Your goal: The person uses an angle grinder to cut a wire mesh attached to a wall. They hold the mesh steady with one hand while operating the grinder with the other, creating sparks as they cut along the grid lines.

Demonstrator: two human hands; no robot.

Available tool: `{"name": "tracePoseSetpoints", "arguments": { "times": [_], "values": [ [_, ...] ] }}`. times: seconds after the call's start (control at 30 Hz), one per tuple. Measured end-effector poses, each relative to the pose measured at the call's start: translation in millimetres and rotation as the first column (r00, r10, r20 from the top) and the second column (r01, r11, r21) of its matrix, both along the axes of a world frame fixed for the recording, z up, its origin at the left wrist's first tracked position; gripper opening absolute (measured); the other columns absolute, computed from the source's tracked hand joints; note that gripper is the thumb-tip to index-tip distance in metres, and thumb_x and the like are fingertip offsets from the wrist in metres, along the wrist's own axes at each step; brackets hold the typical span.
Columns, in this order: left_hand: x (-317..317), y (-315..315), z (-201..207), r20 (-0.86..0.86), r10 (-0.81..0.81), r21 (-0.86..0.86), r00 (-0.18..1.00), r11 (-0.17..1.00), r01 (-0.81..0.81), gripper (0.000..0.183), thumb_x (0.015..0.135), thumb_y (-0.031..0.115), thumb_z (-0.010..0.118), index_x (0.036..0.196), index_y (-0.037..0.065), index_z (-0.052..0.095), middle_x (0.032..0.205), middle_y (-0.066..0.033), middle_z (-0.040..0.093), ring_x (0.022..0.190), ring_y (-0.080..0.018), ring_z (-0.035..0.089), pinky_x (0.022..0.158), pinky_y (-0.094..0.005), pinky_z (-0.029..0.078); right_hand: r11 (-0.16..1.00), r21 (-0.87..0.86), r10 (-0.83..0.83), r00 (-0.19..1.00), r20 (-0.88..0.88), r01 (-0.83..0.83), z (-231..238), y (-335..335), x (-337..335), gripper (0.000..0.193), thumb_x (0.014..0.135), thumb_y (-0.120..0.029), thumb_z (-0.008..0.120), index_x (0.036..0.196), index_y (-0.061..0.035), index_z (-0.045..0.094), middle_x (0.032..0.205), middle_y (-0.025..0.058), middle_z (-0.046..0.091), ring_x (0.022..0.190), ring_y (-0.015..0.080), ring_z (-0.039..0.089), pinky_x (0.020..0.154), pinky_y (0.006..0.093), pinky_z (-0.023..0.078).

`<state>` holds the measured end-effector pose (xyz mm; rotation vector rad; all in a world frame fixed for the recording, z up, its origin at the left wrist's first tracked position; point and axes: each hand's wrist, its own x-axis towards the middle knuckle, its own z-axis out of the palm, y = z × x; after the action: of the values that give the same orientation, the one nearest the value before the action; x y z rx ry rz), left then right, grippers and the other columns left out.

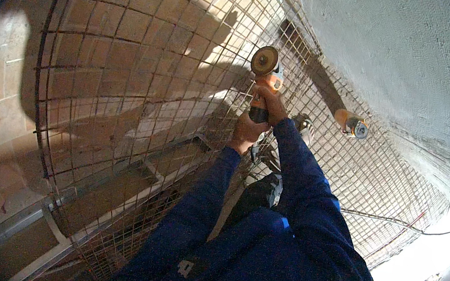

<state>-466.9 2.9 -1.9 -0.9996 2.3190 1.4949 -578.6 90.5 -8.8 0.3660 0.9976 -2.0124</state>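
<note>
An angle grinder (269, 81) with an orange and black body is held out in front of me in both hands. Its round brownish disc (265, 60) faces up and to the left, close to the wire mesh. My left hand (245, 132) is closed round the dark rear end of the body. Further forward, my right hand (272, 103) wraps round the orange part near the head. Rusty wire mesh (114, 38) stands upright on the left, and another mesh panel (324, 147) lies to the right of my hands. Whether the disc touches a wire I cannot tell.
An orange cylindrical tool (351, 124) rests on the right mesh, beside the rough plastered surface (414, 59). A metal frame like a ladder (60, 232) runs along the lower left. A dark cable (389, 219) crosses at the right. Shadows fall on the tan block wall (9, 71).
</note>
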Motion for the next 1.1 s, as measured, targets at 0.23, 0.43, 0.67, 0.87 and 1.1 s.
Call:
{"name": "tracePoseSetpoints", "arguments": {
  "times": [0.23, 0.43, 0.67, 0.87, 1.1],
  "values": [
    [-0.6, -1.2, 0.5, 0.063, 0.042, -0.041, 0.997, 0.998, -0.040, 0.050, 0.062, 0.037, 0.085, 0.087, 0.000, 0.062, 0.078, -0.0113, 0.067, 0.071, -0.0275, 0.066, 0.067, -0.0404, 0.053, 0.997, 0.076, 0.029, 0.995, -0.094, -0.022, -33.1, -6.4, 1.4, 0.034, 0.086, -0.036, 0.075, 0.103, -0.0087, 0.063, 0.081, 0.0002, 0.062, 0.066, 0.0118, 0.062, 0.060, 0.0297, 0.054],
    [-2.8, 1.1, 10.0, -0.079, 0.002, -0.087, 0.997, 0.996, -0.009, 0.052, 0.063, 0.036, 0.085, 0.092, 0.000, 0.061, 0.082, -0.0116, 0.067, 0.075, -0.0260, 0.066, 0.069, -0.0399, 0.052, 0.987, 0.151, 0.058, 0.997, -0.054, -0.050, -34.1, -7.2, 4.3, 0.042, 0.083, -0.036, 0.077, 0.106, -0.0037, 0.063, 0.091, 0.0059, 0.063, 0.074, 0.0157, 0.064, 0.067, 0.0327, 0.056],
    [2.0, 0.6, 24.2, 0.072, -0.015, 0.125, 0.997, 0.992, 0.006, 0.043, 0.064, 0.035, 0.085, 0.082, 0.003, 0.063, 0.076, -0.0092, 0.066, 0.069, -0.0233, 0.065, 0.065, -0.0400, 0.052, 0.992, 0.118, -0.028, 0.994, -0.110, 0.041, -23.8, -6.1, 13.2, 0.039, 0.081, -0.034, 0.079, 0.102, -0.0045, 0.065, 0.084, 0.0016, 0.062, 0.067, 0.0142, 0.062, 0.065, 0.0315, 0.055],
    [37.5, 18.9, 31.5, -0.041, -0.068, -0.076, 0.997, 0.995, 0.064, 0.052, 0.064, 0.038, 0.087, 0.091, 0.000, 0.063, 0.079, -0.0112, 0.068, 0.073, -0.0259, 0.067, 0.068, -0.0419, 0.053, 0.986, 0.161, -0.037, 0.997, -0.072, 0.048, -5.7, 14.3, 48.3, 0.029, 0.083, -0.026, 0.078, 0.101, -0.0066, 0.066, 0.082, -0.0007, 0.062, 0.063, 0.0111, 0.060, 0.058, 0.0284, 0.053],
    [93.0, 44.5, 58.8, 0.109, -0.186, -0.091, 0.977, 0.976, 0.196, 0.067, 0.068, 0.039, 0.083, 0.114, -0.002, 0.060, 0.101, -0.0217, 0.069, 0.095, -0.0369, 0.069, 0.084, -0.0456, 0.054, 0.964, 0.210, -0.112, 0.965, -0.239, 0.163, 17.1, 49.2, 111.4, 0.029, 0.084, -0.028, 0.076, 0.102, -0.0072, 0.068, 0.076, -0.0026, 0.057, 0.062, 0.0092, 0.054, 0.058, 0.0282, 0.051]
  ]
}}
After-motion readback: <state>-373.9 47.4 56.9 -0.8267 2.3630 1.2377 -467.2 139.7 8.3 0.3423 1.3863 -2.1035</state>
